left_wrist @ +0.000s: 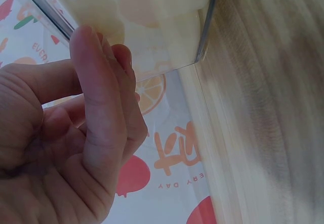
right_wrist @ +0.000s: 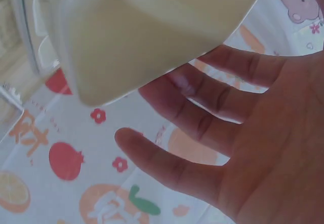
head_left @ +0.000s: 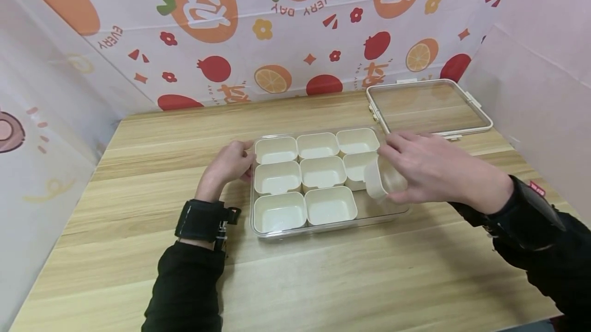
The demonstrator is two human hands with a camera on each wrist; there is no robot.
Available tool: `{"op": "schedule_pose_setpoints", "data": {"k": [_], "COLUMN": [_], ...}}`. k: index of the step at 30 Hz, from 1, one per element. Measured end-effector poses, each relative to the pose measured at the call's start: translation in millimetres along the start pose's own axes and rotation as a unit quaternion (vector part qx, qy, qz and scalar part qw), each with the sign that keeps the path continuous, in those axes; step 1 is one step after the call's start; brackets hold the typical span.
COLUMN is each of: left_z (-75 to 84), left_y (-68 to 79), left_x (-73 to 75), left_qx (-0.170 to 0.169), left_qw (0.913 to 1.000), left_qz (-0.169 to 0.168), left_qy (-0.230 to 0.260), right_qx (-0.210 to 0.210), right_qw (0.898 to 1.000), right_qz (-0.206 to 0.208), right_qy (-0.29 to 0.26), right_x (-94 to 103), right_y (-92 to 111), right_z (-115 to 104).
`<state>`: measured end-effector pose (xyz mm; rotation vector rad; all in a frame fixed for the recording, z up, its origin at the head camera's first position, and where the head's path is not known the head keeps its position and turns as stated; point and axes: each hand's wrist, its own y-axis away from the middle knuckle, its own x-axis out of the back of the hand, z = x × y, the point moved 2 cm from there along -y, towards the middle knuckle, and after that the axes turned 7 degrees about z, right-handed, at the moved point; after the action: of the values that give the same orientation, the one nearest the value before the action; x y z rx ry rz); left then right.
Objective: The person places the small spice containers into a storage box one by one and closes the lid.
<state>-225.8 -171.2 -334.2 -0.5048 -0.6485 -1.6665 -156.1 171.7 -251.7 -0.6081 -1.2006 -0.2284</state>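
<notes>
A clear rectangular tray (head_left: 376, 210) holds several cream rounded cups (head_left: 275, 212) set in rows. My left hand (head_left: 229, 161) is at the tray's left side. In the left wrist view, its fingers (left_wrist: 104, 102) touch the outside of the clear wall. Above the tray's front right corner, my right hand (head_left: 422, 168) grips one more cream cup (head_left: 375, 179), tipped on its side with its mouth to the right. The right wrist view shows this cup (right_wrist: 152, 46) close up, fingertips at its rim; the thumb is hidden there.
A clear lid (head_left: 427, 109) with a cream frame and side clips lies at the table's back right, just behind the right hand. The wooden table (head_left: 323, 280) meets a fruit-printed cloth (head_left: 295, 39) along its back edge. Pale cloth hangs at both sides.
</notes>
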Motion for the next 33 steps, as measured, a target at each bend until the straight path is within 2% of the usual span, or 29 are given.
{"op": "schedule_pose_setpoints", "data": {"k": [6, 14, 27, 33], "left_z": [0.4, 1.6, 0.5, 1.6], "left_y": [-0.5, -0.4, 0.0, 1.0], "left_x": [-0.9, -0.7, 0.2, -0.1], "left_qx": [-0.004, -0.003, -0.001, -0.009], "left_qw": [1.0000, 1.0000, 1.0000, 1.0000], "left_qz": [0.001, -0.004, -0.004, 0.002], "left_qy": [0.002, 0.004, 0.006, 0.003], "right_qx": [0.013, 0.030, 0.019, 0.023], "right_qw": [1.000, 0.999, 0.998, 0.998], "right_qz": [-0.023, -0.023, -0.058, -0.058], "right_qy": [-0.013, -0.024, -0.022, -0.025], "right_x": [-8.3, -18.4, -27.5, -32.7], "right_y": [-6.4, -8.9, -9.5, -9.7], "right_z": [-10.5, -17.9, -19.8, -20.9]}}
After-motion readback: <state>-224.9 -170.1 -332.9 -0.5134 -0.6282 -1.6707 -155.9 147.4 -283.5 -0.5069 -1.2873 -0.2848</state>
